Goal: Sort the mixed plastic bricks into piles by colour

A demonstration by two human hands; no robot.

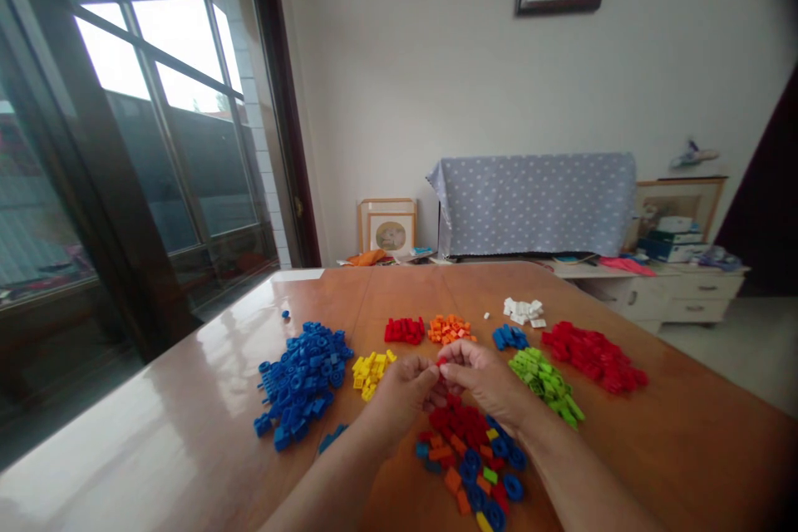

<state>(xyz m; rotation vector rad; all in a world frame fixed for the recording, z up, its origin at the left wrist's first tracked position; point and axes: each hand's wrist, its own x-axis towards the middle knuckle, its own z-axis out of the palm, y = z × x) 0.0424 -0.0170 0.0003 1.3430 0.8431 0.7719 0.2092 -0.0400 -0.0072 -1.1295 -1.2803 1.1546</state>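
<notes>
My left hand [408, 384] and my right hand [475, 371] meet over the middle of the table, fingertips pinched together. Between them shows a small red toy brick [442, 362], mostly covered by the fingers. Both hands are closed on it; whether it is one piece or two joined I cannot make out. Just below the hands lies a mixed pile of bricks [458, 428], with red, orange, blue, yellow and green pieces. A yellow pile [372, 371] is beside my left hand, and a lime green pile [545, 382] lies to the right of my right hand.
A large blue pile [305, 378] spreads on the left of the wooden table [205, 424]. Farther back are red bricks [404, 330], orange bricks [450, 329], blue bricks [509, 337] and white bricks [524, 312]. Another red pile [592, 356] sits at the right.
</notes>
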